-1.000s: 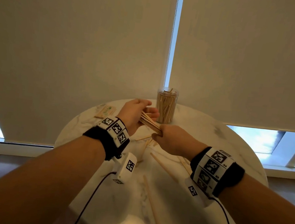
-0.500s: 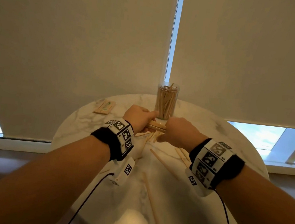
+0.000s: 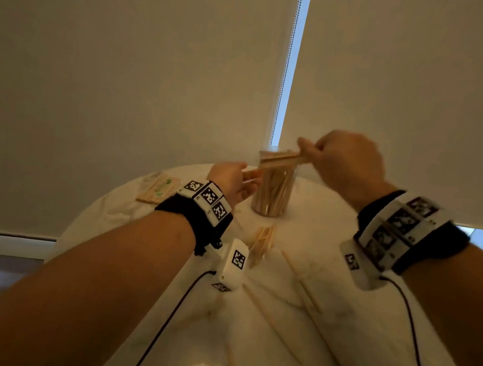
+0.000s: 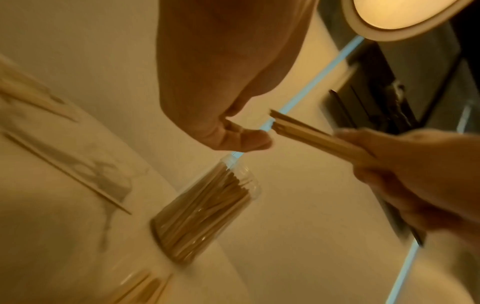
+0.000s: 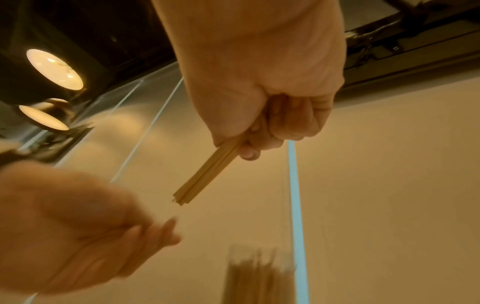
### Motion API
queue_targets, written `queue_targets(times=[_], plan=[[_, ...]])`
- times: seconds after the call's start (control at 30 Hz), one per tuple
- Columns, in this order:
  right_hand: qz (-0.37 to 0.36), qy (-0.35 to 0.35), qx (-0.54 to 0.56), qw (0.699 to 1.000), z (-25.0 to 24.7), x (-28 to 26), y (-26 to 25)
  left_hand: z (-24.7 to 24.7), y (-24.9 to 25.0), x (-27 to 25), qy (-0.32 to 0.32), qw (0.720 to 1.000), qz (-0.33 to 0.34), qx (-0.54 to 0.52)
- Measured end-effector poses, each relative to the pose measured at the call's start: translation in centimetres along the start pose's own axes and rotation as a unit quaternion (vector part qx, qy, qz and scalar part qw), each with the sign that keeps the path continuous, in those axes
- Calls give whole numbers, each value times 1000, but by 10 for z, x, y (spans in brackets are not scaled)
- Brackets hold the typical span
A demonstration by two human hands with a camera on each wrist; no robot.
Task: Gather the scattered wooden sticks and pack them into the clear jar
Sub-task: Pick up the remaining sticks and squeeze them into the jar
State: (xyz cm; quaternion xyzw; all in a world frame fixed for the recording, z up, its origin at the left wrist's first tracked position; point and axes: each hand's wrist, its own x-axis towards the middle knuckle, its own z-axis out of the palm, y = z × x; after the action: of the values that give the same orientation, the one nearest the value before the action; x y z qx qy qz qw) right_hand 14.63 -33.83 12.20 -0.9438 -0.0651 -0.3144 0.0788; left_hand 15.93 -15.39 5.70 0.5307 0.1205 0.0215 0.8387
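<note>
Nearest the viewer, several loose wooden sticks [image 3: 271, 321] lie scattered at different angles on the round marble table [image 3: 339, 314]; one long stick [image 4: 67, 173] shows in the left wrist view lying flat on the veined surface. A little farther in, a small heap of sticks [image 3: 261, 240] rests on the tabletop just in front of the jar.

Left hand [image 3: 231, 181] — held beside the jar's left wall, fingers loosely extended and holding nothing; in the left wrist view its fingertips [image 4: 249, 139] sit just short of the bundle's free end, apart from it.

Clear jar [image 3: 273, 186] — upright on the far part of the table, mouth open, already densely filled with upright sticks. Whether the left hand touches its wall cannot be told.

Right hand [image 3: 348, 162] — raised above and to the right of the jar, fingers curled tightly round a bundle of sticks [image 3: 282, 160]. The bundle lies nearly level, its free end pointing left across the jar's mouth; the right wrist view shows the bundle [image 5: 207, 174] projecting from the fist with its ends roughly even.

At the far left edge of the table lies a flat packet of sticks [image 3: 160, 188] with a green mark. Behind the table hang pale roller blinds [image 3: 127, 64].
</note>
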Motion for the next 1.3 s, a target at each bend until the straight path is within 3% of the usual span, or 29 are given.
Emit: queue_targets(times=[0.07,0.13,0.23,0.3,0.43,0.63,0.77,0.87,0.97,1.03,1.1,1.13,1.23,1.3], plan=[[17,19,3,1000,-2,39,20,8,11,27,21,999,9,34],[4,22,-18,1000,4,75,33,16,15,59,-7,983,27,182],[-47,-9,-67,997,20,112,33,30,13,88,-60,919,47,387],[-88,-63,-98,989,33,127,27,40,8,100,-107,888,81,439],[-153,-179,-140,962,61,142,15,51,-8,122,-147,893,91,416],[-190,-208,-117,952,69,149,-4,41,-24,132,-159,900,116,389],[-185,-184,-129,957,88,141,-19,44,-22,133,-160,900,108,392],[-154,-171,-107,967,109,131,-22,47,-22,135,-149,891,112,415],[-69,-191,-35,978,108,129,-22,47,-28,140,-127,883,132,432],[-12,-248,45,968,98,131,-17,45,-30,141,-111,875,166,442],[26,-284,142,948,89,129,-11,45,-30,140,-133,890,143,412],[28,-270,149,951,89,126,-9,44,-29,140,-143,897,128,399],[-44,-184,7,982,100,123,-10,44,-28,139,-146,897,126,398],[-51,-198,-14,979,107,122,-16,45,-30,139,-133,886,146,419]])
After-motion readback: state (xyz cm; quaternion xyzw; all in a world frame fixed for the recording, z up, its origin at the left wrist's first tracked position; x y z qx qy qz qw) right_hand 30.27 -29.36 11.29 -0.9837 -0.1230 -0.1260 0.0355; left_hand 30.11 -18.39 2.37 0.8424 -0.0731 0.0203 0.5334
